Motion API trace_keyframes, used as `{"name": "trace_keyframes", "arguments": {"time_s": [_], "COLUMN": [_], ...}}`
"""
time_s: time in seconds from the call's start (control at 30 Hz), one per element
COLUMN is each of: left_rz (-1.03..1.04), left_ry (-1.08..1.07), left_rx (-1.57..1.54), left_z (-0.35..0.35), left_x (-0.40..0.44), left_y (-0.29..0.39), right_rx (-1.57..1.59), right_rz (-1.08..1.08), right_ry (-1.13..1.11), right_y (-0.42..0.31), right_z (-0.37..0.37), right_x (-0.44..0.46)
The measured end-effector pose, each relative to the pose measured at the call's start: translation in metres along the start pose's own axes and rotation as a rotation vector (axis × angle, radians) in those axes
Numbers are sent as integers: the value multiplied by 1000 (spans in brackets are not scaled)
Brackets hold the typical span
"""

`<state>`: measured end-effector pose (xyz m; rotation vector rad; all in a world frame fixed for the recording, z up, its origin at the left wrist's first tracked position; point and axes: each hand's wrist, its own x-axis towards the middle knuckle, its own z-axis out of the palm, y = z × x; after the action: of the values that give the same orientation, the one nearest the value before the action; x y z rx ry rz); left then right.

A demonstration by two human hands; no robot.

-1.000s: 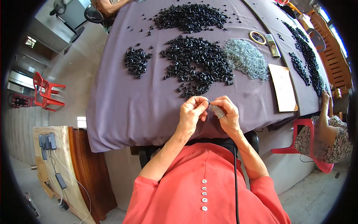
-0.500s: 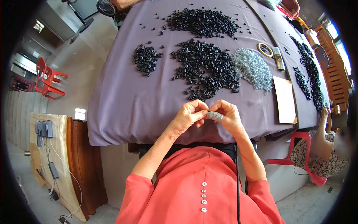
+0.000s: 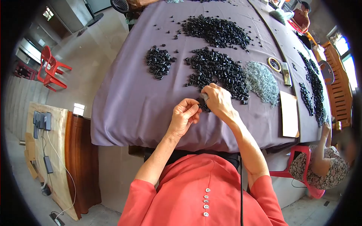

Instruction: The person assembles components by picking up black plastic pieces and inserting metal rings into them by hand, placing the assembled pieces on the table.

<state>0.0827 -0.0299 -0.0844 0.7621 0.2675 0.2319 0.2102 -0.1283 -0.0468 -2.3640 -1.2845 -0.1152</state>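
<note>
Right hand (image 3: 218, 100) partly hides the black pieces (image 3: 222, 69); its grip is unclear.

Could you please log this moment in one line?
left hand: grip unclear; right hand: near pile of small black cylindrical pieces, with textured grey bundle; nearby: silvery wiry heap; surface: mauve cloth

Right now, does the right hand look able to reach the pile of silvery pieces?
Probably yes: the right hand is near the silvery pile; only low black pieces and purple cloth seem to lie between, nothing tall.
</note>
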Motion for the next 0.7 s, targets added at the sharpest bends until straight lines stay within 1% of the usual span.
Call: {"name": "trace_keyframes", "arguments": {"time_s": [0.1, 0.2, 0.3, 0.47, 0.57, 0.67, 0.7], "left_rz": [2, 5, 1, -5, 4, 4, 0], "left_ry": [-7, -17, -1, 7, -21, -15, -6], "left_rx": [-31, -28, -19, -6, -40, -49, -50], "left_z": [-2, -1, 0, 0, -1, 0, 0], "left_x": [0, -1, -1, -2, -1, -1, -1], "left_y": [0, 0, 1, 1, 0, 0, 0], "right_rx": [-46, -97, -67, -108, -115, 60, 194], "right_rz": [-5, -66, -56, -96, -137, -105, -42], "right_ry": [-13, -52, -68, -142, -75, 60, 92], "right_y": [-1, -1, -9, -9, -5, -7, -11], "right_z": [7, 7, 2, 5, 12, 3, -3], "right_x": [5, 5, 3, 4, -3, -8, -13]}}
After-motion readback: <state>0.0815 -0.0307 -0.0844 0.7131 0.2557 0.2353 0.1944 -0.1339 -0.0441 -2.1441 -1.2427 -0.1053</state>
